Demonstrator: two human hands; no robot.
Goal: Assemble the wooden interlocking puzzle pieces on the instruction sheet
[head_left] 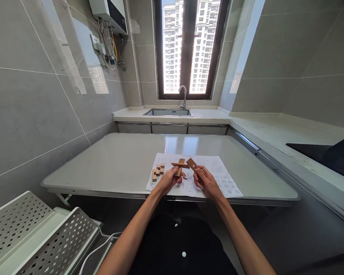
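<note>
My left hand (pixel 169 179) holds two crossed wooden puzzle bars (pixel 180 165) just above a printed paper sheet (pixel 220 179). A single wooden bar (pixel 191 164) is gripped in my right hand (pixel 205 179), its tip raised and close to the crossed pair. Both hands hover over the sheet near the front edge of a grey folding table (pixel 114 164). Several loose wooden blocks (pixel 158 171) lie on the left part of the sheet, just left of my left hand.
A perforated white metal rack (pixel 31 236) stands at the lower left with a white cable (pixel 100 248) beside it. Behind the table a counter holds a steel sink (pixel 167 112) and faucet (pixel 184 95) under a window. A black cooktop (pixel 332 156) lies on the right counter.
</note>
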